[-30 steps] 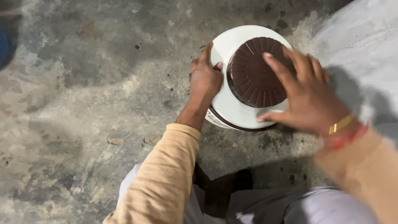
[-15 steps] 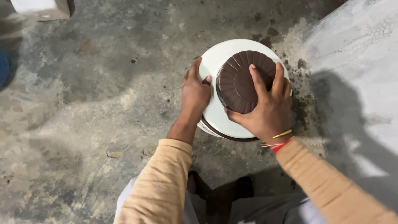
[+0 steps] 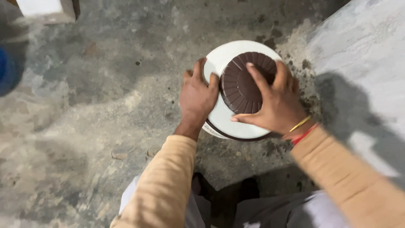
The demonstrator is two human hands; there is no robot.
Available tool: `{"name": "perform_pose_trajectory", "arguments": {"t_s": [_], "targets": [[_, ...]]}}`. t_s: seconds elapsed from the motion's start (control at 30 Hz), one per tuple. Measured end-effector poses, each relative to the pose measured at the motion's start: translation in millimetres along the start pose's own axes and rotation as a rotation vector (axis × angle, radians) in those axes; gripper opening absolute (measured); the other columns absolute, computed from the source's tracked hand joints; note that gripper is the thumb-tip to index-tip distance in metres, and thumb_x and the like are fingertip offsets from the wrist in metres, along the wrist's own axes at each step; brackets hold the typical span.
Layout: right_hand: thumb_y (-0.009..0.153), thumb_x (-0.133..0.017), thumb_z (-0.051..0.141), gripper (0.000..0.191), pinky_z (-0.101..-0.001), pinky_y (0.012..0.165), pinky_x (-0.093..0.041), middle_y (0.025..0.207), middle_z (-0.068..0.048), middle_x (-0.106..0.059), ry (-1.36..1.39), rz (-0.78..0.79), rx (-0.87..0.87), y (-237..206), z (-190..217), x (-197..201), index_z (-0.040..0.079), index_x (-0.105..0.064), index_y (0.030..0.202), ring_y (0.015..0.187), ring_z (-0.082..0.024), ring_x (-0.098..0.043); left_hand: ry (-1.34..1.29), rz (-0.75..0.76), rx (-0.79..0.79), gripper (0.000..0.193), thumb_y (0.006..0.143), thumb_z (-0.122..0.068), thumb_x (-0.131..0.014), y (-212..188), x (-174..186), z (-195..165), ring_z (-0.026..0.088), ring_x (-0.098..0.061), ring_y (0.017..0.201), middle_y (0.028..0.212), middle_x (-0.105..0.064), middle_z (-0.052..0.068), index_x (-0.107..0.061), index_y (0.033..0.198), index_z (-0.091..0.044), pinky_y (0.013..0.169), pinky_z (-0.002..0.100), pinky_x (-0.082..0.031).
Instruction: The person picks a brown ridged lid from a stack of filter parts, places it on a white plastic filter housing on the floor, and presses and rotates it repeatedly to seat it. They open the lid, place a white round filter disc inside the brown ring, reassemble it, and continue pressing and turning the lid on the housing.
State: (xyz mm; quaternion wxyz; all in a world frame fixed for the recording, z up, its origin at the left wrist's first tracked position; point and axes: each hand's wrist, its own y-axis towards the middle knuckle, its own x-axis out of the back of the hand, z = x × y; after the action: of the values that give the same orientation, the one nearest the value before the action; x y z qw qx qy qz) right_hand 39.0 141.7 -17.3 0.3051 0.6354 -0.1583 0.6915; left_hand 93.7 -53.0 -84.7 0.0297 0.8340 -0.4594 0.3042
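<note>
- Rough grey concrete floor fills the view, stained and gritty, with a paler smooth slab rising at the right and loose grit scattered along its edge.
- Standing on that floor, just beside the slab, is a round white container topped with a dark brown ribbed lid; a thin brown band shows around its lower rim.
- The left hand lies flat against the container's white side, fingers spread and pressed on it, closed round nothing.
- The right hand is cupped over the brown lid, fingers curled round its far edge and thumb along the near side, gripping it; a gold bangle and red thread sit at the wrist.
- Risk, as I judge it: the left hand only braces by pressure, so a hard twist on the lid could spin or tip the whole container on the uneven floor.
- Grit lies close to the base; if the lid lifts, some could fall in.
- The ribs give grip, yet the lid's domed shape could let the fingers slide off.
- A blue object and a pale box sit well apart at the far left.
</note>
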Motion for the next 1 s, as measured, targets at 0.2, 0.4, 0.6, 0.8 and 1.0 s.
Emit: {"name": "perform_pose_trajectory", "arguments": {"t_s": [0.2,0.4,0.6,0.8,1.0], "targets": [[0.054,-0.091,0.065,0.113,-0.0698,0.108,-0.041,0.161,-0.028,-0.022,0.009,0.111,0.296,14.1,-39.9,0.2,0.028,-0.048,0.153,0.139,-0.056,-0.032,-0.153,-0.211,-0.294,0.048,0.103,-0.031,-0.061,-4.6,-18.5,14.0,0.042,-0.058,0.132,0.143,-0.059,0.022,-0.054,0.146,-0.01,0.108,0.046,-0.048],[0.061,-0.092,0.055,0.102,-0.0647,0.103,-0.045,0.163,-0.026,-0.03,0.135,-0.012,0.2,2.9,-28.9,-6.6,0.026,-0.054,0.151,0.136,-0.052,-0.042,-0.26,-0.207,-0.196,0.047,0.105,-0.032,-0.057,-10.0,-34.0,23.0,0.037,-0.056,0.136,0.15,-0.055,0.02,-0.055,0.146,-0.011,0.109,0.043,-0.047],[0.066,-0.094,0.058,0.108,-0.0754,0.101,-0.04,0.163,-0.029,-0.024,-0.031,-0.18,-0.336,-4.8,34.6,-26.0,0.027,-0.049,0.159,0.139,-0.065,-0.028,-0.261,-0.268,-0.235,0.045,0.107,-0.03,-0.055,-12.5,-38.1,25.1,0.038,-0.053,0.141,0.15,-0.055,0.021,-0.056,0.146,-0.006,0.114,0.043,-0.043],[0.065,-0.091,0.06,0.113,-0.0764,0.084,-0.041,0.163,-0.031,-0.012,0.023,-0.004,-0.752,7.6,49.4,-33.9,0.029,-0.036,0.159,0.139,-0.069,-0.018,-0.228,-0.31,-0.208,0.043,0.107,-0.027,-0.054,-23.4,-45.7,18.5,0.039,-0.052,0.139,0.15,-0.055,0.02,-0.055,0.145,-0.007,0.114,0.044,-0.042],[0.051,-0.084,0.068,0.131,-0.0702,0.105,-0.045,0.166,-0.03,-0.006,0.004,0.561,-0.428,-1.5,-2.4,33.9,0.04,-0.019,0.162,0.139,-0.063,-0.028,-0.293,-0.29,-0.227,0.045,0.107,-0.028,-0.056,-25.9,-43.8,15.6,0.038,-0.053,0.139,0.15,-0.053,0.019,-0.053,0.147,-0.008,0.113,0.044,-0.043]]}}
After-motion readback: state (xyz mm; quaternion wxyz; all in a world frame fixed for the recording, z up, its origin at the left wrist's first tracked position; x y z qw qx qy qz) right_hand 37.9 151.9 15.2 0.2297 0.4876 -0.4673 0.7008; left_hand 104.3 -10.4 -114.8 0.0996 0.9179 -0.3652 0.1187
